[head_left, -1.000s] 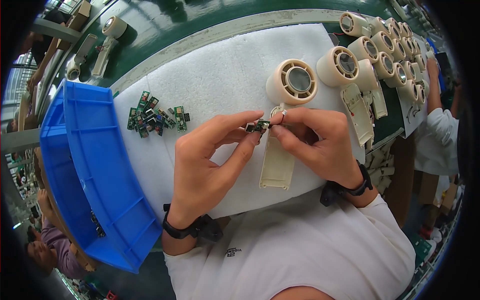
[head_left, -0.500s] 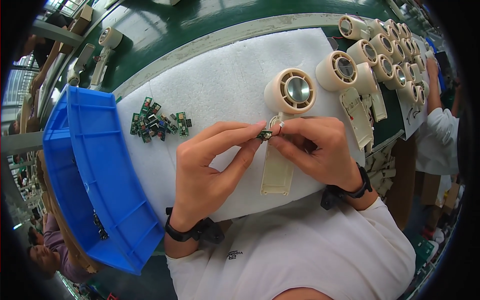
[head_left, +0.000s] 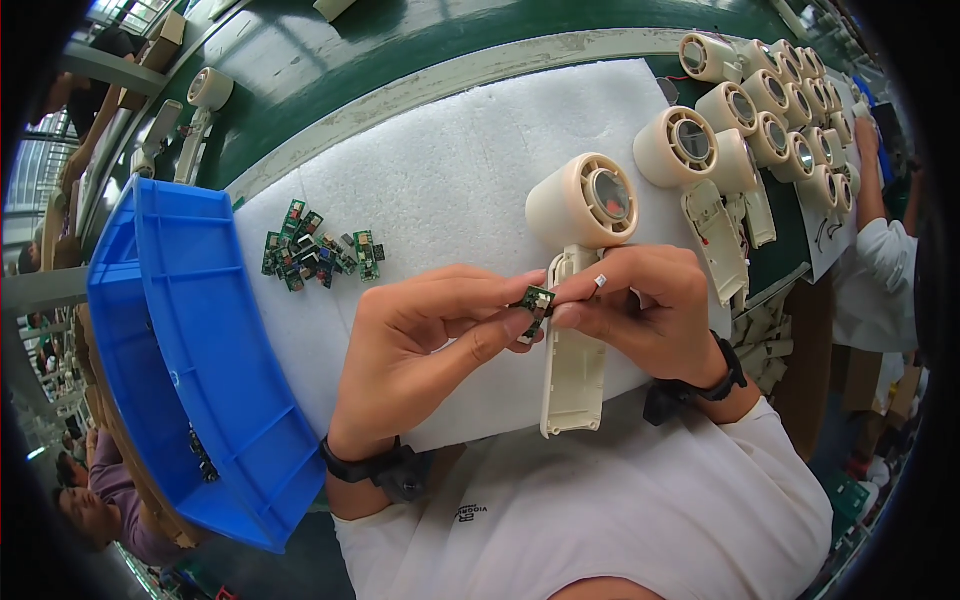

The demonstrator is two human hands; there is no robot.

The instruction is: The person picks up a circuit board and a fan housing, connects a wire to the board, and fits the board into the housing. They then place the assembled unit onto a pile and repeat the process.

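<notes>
My left hand (head_left: 435, 345) pinches a small green circuit board (head_left: 538, 302) between thumb and fingers. At the board's right edge, my right hand (head_left: 645, 305) has its thumb and index finger closed together; what lies between them is hidden. A tiny white plug (head_left: 600, 281) shows against the right index finger. Under both hands lies a cream handheld fan, its round head (head_left: 583, 203) pointing away from me and its hollow handle shell (head_left: 574, 385) toward me. The hands partly cover the neck of the fan.
Several loose circuit boards (head_left: 318, 248) are heaped on the white foam sheet (head_left: 430, 150). A blue bin (head_left: 215, 330) stands at the left. Rows of cream fans (head_left: 770, 125) fill the far right, beside open handle shells (head_left: 715, 235). Another person's arm (head_left: 870, 165) shows at the right edge.
The fan has shifted toward me, and its head has turned to the right. The board has tipped up to show its face. The white plug now sits farther right, by my right index finger.
</notes>
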